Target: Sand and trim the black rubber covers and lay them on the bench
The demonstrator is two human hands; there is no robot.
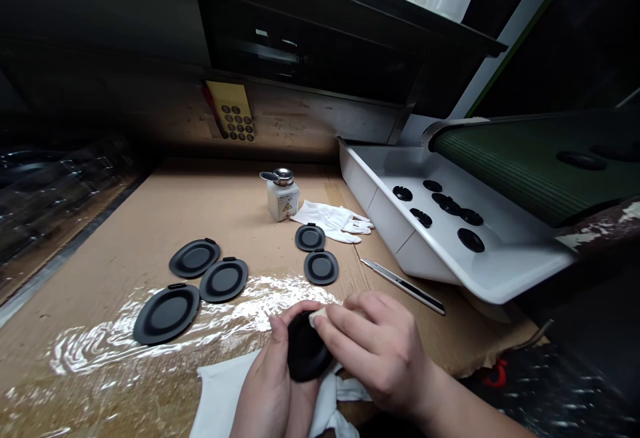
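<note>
The left hand point(267, 375) grips a black oval disc point(305, 348) on edge above a white cloth point(220, 401), steadying it while the right hand point(380, 351) closes on a pale pad point(318, 318) against its rim. Five matching discs point(223, 279) lie flat beyond the cloth.

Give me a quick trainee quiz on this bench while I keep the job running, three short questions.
1. True or false: the utility knife lies inside the white tray.
2. What lies right beside the pump bottle? A: white gloves. B: utility knife. C: white cloth.
3. Apart from the black oval part held by the left hand and right hand, how many such parts lie on the cardboard sheet?

Key: 1 false; 2 A; 3 five.
</note>
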